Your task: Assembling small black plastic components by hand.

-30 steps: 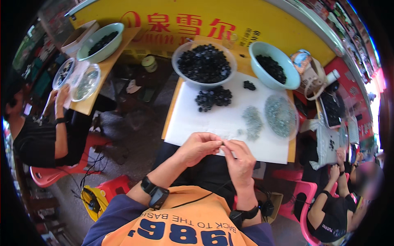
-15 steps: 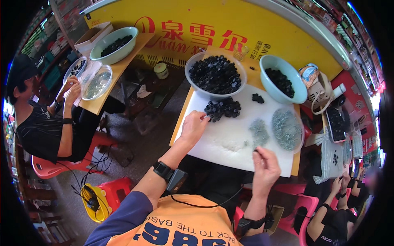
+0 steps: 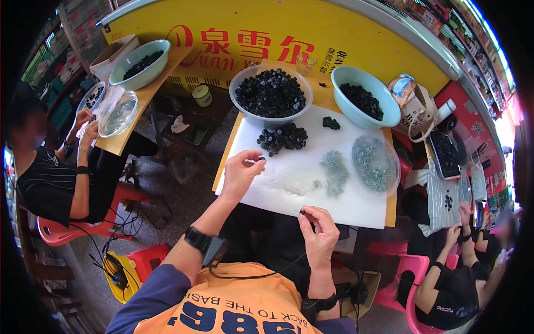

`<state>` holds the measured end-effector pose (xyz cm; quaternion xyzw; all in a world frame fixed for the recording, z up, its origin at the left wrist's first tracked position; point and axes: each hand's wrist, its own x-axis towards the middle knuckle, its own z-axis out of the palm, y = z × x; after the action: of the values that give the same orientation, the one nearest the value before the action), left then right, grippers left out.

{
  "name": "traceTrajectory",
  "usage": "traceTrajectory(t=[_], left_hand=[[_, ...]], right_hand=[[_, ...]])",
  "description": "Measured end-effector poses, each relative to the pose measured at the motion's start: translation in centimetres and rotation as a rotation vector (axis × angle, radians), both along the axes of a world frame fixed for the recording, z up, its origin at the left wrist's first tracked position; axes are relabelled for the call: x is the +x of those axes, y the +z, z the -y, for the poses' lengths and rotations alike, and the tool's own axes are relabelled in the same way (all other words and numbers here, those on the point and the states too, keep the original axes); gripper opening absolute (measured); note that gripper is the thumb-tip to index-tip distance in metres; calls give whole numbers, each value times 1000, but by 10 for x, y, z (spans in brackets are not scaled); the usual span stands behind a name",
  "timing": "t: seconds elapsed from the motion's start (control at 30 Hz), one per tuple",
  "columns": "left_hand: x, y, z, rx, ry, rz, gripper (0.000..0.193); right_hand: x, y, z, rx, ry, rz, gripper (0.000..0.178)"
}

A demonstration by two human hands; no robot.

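My left hand [image 3: 242,173] is closed in a pinch on a small black plastic part [image 3: 261,159], just on the near side of a loose pile of black round parts [image 3: 282,139]. By the near edge of the white board [image 3: 267,192], my right hand [image 3: 320,236] pinches another small dark piece [image 3: 302,211], mostly hidden by the fingertips. To the right on the board lies a heap of tiny grey-green pieces [image 3: 335,173], too fine to make out. A clear round dish [image 3: 396,179] beside it holds more of them.
A clear bowl [image 3: 233,92] and a pale blue basin [image 3: 392,116], both holding black parts, stand at the back. A small black cluster [image 3: 331,123] lies between. At left, a co-worker [image 3: 55,178] sits by another table [image 3: 119,142]; others sit at right.
My left hand has drawn back from the black pile toward me with a black part. My right hand has come nearer and leftward. The whole view has shifted slightly.
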<state>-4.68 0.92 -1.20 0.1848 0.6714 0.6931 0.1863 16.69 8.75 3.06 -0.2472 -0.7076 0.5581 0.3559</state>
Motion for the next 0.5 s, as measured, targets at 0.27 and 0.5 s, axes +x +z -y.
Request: traceTrajectory(t=[0.27,0.5], left_hand=[[72,31,57,405,-390,786,32],[93,38,72,455,-519,796,32]], right_hand=[[16,1,21,41,101,-53,21],[28,20,35,127,130,-39,19]])
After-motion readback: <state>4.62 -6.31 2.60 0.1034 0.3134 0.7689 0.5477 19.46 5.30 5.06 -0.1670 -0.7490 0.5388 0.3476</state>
